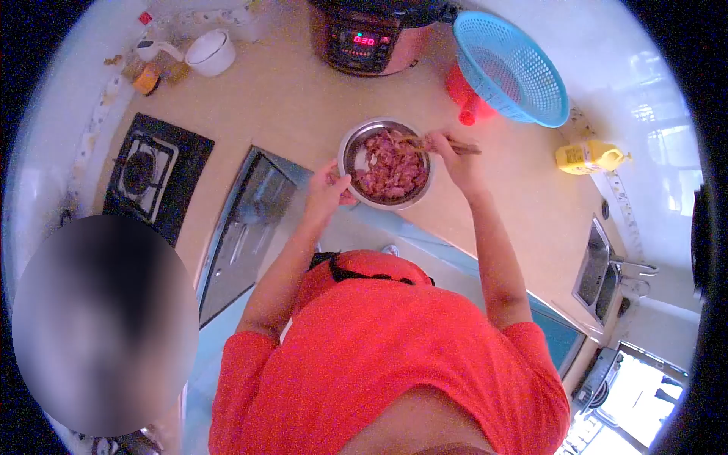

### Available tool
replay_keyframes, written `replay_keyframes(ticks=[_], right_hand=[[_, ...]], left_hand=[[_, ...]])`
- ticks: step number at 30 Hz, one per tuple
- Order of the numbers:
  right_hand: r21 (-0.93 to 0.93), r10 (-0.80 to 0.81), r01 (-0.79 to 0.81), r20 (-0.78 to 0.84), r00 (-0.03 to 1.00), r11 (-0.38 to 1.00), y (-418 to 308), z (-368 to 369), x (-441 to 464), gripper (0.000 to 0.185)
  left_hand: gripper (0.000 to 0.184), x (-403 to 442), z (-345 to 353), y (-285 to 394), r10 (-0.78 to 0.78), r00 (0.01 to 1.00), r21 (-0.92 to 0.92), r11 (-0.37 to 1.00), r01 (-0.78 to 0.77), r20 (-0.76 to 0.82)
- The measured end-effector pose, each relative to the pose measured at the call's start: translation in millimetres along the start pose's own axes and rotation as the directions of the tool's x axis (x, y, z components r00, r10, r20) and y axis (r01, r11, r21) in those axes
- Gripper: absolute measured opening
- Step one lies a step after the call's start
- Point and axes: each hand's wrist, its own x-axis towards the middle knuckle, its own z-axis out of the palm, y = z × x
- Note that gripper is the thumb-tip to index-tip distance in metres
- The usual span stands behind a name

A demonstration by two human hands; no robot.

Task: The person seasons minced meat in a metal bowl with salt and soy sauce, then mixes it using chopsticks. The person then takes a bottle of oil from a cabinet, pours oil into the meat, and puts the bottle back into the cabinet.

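Observation:
A round metal bowl (422,199) holding raw cut meat (393,168) is at the counter's front edge. My left hand (327,187) grips the bowl's left rim, thumb toward the inside and fingers outside. Chopsticks (464,147) are in my right hand (449,155), which is closed round them over the bowl's right rim. Their thin ends reach into the meat, where the tips are hard to make out.
Behind the bowl stands an electric cooker (371,45) with a lit display. A blue plastic basket (547,89) rests over a red object (467,114). To the right are a yellow bottle (584,158) and a sink (594,269); to the left, a gas hob (149,176) and a blurred person (106,326).

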Motion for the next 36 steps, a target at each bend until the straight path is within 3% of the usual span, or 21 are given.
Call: replay_keyframes(ticks=[5, 8, 9, 12, 13, 16, 17, 20, 21, 24, 27, 30, 33, 36], right_hand=[[-0.073, -0.034, 0.043, 0.121, 0.992, 0.996, -36, -20, -50, 0.02], [-0.12, 0.105, -0.084, 0.182, 0.978, 0.989, -48, -11, -58, 0.018], [-0.008, 0.1, -0.101, 0.207, 0.973, 0.995, -30, -3, -53, 0.019], [0.213, 0.059, -0.044, -0.061, 0.996, 0.976, 5, -2, -28, 0.02], [0.041, 0.016, -0.013, -0.073, 0.997, 0.999, -8, -10, -25, 0.021], [0.012, 0.043, -0.042, -0.09, 0.995, 0.999, -54, -31, -36, 0.02], [-0.134, 0.062, -0.074, -0.091, 0.994, 0.988, -58, -36, -37, 0.021], [-0.129, 0.107, -0.114, -0.058, 0.993, 0.985, -13, -12, -36, 0.021], [0.063, 0.127, -0.121, -0.101, 0.987, 0.991, -30, 6, -37, 0.021], [0.056, 0.022, -0.014, -0.131, 0.991, 0.998, -35, 16, -27, 0.022], [0.192, -0.031, 0.086, -0.271, 0.962, 0.978, -20, 18, -16, 0.021], [-0.105, -0.061, 0.042, -0.184, 0.981, 0.994, -19, 3, -21, 0.02], [-0.071, 0.055, -0.058, -0.046, 0.997, 0.996, -40, 9, -41, 0.019], [-0.129, -0.23, 0.229, 0.009, 0.973, 0.965, -60, 37, -32, 0.019]], left_hand=[[0.044, 0, 4, -3, -0.005, 1.0, -0.017, 1.0, 0.005, -0.025], [0.043, -1, 4, -1, 0.007, 0.999, 0.002, 1.0, -0.006, -0.037], [0.045, -1, 3, 2, -0.005, 1.0, 0.044, 0.999, 0.006, -0.013], [0.048, -1, 0, 4, -0.029, 0.999, 0.11, 0.994, 0.024, 0.042], [0.048, 2, -2, 2, -0.019, 0.999, 0.098, 0.995, 0.014, 0.048], [0.048, 5, -4, -1, -0.011, 0.999, 0.081, 0.997, 0.007, 0.046], [0.047, 5, -4, -3, -0.013, 0.999, 0.076, 0.997, 0.009, 0.043], [0.048, 4, -3, -6, -0.021, 0.999, 0.047, 0.999, 0.019, 0.037], [0.048, 3, -3, -5, -0.017, 0.999, 0.059, 0.998, 0.015, 0.039], [0.049, 3, -5, 1, -0.004, 0.998, 0.08, 0.997, -0.001, 0.056], [0.049, 3, -4, -1, -0.011, 0.998, 0.066, 0.998, 0.007, 0.065], [0.049, 4, -3, -3, 0.002, 0.999, 0.066, 0.998, -0.004, 0.034], [0.05, 3, -1, -6, 0.03, 0.999, 0.008, 1.0, -0.03, 0.039], [0.049, 0, -1, -1, 0.01, 0.999, 0.035, 0.999, -0.012, 0.049]])
